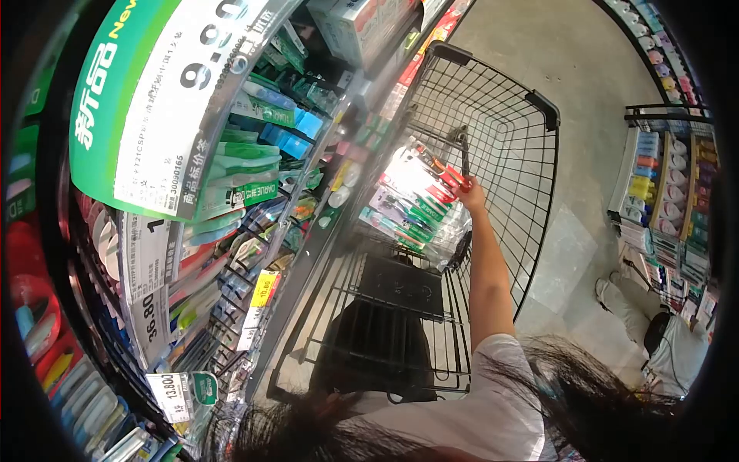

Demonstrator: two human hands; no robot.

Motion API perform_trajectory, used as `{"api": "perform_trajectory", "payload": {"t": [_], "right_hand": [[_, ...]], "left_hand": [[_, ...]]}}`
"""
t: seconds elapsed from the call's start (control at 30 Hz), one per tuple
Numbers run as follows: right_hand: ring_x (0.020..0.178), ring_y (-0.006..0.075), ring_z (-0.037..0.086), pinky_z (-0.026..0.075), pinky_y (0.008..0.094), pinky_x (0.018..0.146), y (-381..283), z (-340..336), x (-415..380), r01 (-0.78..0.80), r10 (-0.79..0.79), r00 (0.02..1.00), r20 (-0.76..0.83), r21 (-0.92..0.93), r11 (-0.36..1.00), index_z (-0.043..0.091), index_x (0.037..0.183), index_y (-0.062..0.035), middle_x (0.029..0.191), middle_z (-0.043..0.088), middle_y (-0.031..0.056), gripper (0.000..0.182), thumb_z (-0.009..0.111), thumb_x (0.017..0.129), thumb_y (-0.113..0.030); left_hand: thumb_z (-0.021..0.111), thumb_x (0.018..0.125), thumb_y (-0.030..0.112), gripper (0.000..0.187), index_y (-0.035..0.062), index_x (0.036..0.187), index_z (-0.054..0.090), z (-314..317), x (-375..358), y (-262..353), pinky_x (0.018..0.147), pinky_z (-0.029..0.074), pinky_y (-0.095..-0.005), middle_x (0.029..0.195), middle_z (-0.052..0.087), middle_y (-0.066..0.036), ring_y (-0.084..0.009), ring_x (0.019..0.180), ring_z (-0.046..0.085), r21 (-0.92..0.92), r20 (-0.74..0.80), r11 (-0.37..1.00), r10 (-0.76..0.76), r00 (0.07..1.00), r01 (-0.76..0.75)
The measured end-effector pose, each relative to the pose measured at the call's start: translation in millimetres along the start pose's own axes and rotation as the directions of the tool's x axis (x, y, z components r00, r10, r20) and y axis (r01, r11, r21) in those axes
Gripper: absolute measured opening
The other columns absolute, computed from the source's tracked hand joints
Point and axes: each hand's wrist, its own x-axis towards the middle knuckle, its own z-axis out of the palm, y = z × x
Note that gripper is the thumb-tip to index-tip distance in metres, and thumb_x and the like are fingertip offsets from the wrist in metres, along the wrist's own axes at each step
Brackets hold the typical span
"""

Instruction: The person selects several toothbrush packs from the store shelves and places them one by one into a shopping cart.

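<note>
My right hand reaches into the black wire shopping cart with its fingers closed on a red toothbrush pack. This pack lies at the edge of a heap of packaged toothbrushes in green, white and red wrapping, which glare partly washes out. The fingertips are small in view, so how they grip is hard to make out. My left hand is out of sight.
Shelves of hanging toothbrush packs line the left, with a large green-and-white price sign close by. A black flap is on the cart's near side. At right, a person in light clothing is beside another goods rack.
</note>
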Motion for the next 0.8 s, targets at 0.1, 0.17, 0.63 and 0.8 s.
{"api": "perform_trajectory", "payload": {"t": [0.1,0.17,0.63,0.8], "right_hand": [[0.085,0.0319,0.058,0.049,0.0394,0.075,1,0,-25,0.140,-0.203,0.970,-0.137,-0.368,0.919,0.051,0.114,-0.0042,0.096,0.060,0.0194,0.063,0.080,0.060,-0.018],[0.085,0.0326,0.057,0.048,0.0405,0.076,8,1,-48,0.215,-0.308,0.935,-0.173,-0.414,0.885,0.051,0.113,-0.0048,0.099,0.058,0.0203,0.062,0.080,0.061,-0.019],[0.069,0.0153,0.058,0.047,0.0272,0.060,-248,19,-297,0.369,-0.387,0.920,0.067,0.192,0.909,0.054,0.101,-0.0050,0.082,0.057,0.0068,0.030,0.062,0.073,0.003],[0.058,0.0033,0.047,0.039,0.0177,0.050,-350,32,-370,0.553,-0.596,0.801,-0.049,0.441,0.707,0.058,0.088,-0.0035,0.067,0.054,-0.0013,0.012,0.061,0.077,0.002]], "left_hand": [[0.059,0.067,0.021,0.009,0.0121,0.069,0.058,23,-9,-5,0.061,0.046,-0.0340,0.073,0.053,-0.002,-0.0194,0.071,0.056,-0.061,0.025,0.997,-0.037,0.999,0.039],[0.061,0.066,0.020,0.012,0.0099,0.071,0.059,41,-12,-8,0.066,0.047,-0.0360,0.077,0.054,-0.004,-0.0216,0.074,0.056,-0.125,0.191,0.981,-0.123,0.974,0.148],[0.066,0.058,0.023,0.018,0.0083,0.067,0.066,-4,-1,9,0.065,0.050,-0.0354,0.071,0.064,-0.008,-0.0242,0.072,0.063,0.136,0.052,0.988,0.066,0.996,-0.072],[0.065,0.058,0.024,0.021,0.0060,0.068,0.068,-2,-7,15,0.062,0.051,-0.0389,0.069,0.065,-0.012,-0.0281,0.069,0.064,0.153,-0.002,0.988,0.008,1.000,-0.008]]}}
